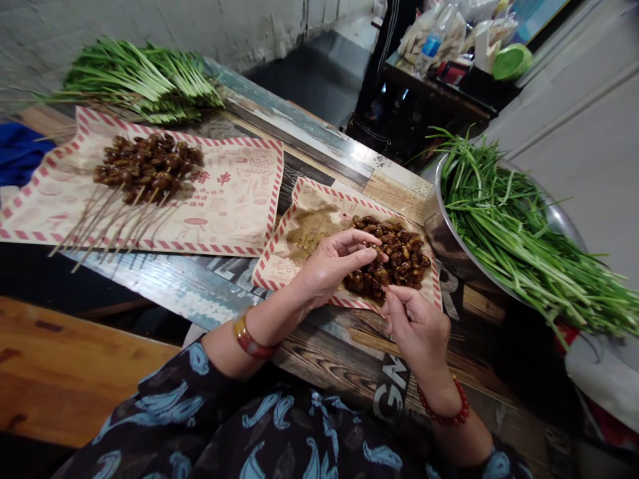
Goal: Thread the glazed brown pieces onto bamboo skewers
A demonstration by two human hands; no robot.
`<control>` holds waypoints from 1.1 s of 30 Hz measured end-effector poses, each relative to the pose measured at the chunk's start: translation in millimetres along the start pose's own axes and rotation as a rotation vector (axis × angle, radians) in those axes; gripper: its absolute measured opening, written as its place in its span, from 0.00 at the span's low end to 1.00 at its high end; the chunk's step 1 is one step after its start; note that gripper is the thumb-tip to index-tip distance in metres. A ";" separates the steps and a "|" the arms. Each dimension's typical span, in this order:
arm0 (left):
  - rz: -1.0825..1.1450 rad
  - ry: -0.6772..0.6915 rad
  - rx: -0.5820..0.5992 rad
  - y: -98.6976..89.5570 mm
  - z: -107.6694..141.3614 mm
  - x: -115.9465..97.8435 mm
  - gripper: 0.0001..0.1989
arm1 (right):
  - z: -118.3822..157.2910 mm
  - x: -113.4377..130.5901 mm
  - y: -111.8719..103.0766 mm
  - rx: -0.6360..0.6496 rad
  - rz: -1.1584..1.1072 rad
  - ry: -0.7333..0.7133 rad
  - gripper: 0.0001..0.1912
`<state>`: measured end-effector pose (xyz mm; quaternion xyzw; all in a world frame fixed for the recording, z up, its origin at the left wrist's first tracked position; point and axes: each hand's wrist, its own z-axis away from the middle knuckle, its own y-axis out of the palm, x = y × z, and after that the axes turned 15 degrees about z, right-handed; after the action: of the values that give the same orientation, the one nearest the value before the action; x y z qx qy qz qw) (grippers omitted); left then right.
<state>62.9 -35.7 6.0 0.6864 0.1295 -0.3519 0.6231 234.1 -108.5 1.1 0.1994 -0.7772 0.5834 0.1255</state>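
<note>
Brown, glossy silkworm pupae (pixel 407 256) lie in a loose pile on the smaller printed paper sheet (pixel 279 269). Above the pile's left side, my left hand (pixel 339 259) pinches a pupa between thumb and fingers. My right hand (pixel 414 319) is closed at the pile's near edge. Its fingertips pinch what looks like a thin skewer, mostly hidden by the fingers. To the left, several loaded skewers (pixel 150 166) of pupae rest together on a larger printed paper sheet (pixel 234 226), their bare stick ends pointing towards me.
Long green chives (pixel 519 226) overflow a metal bowl (pixel 439 206) on the right. Another chive bundle (pixel 140 76) lies at the back left, near a blue cloth (pixel 22 153). Beyond the table (pixel 309 143), a person's dark-clothed leg (pixel 382 60) stands beside a cluttered side table (pixel 439 90).
</note>
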 end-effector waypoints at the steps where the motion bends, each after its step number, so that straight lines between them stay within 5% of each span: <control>1: 0.011 -0.015 -0.011 0.4 0.1 -0.5 0.11 | -0.1 0.5 -0.2 -0.007 0.012 -0.007 0.08; 21: 0.097 -0.013 -0.027 -0.8 0.1 -0.4 0.10 | -4.4 8.3 5.3 -0.037 0.042 -0.019 0.09; 33: 0.202 -0.090 -0.066 -3.0 -3.2 -2.4 0.16 | -7.4 3.4 8.7 0.177 -0.308 0.185 0.11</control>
<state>60.4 -31.4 5.1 0.6587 0.0430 -0.3133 0.6827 226.8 -99.8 -2.7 0.2716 -0.6683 0.6392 0.2663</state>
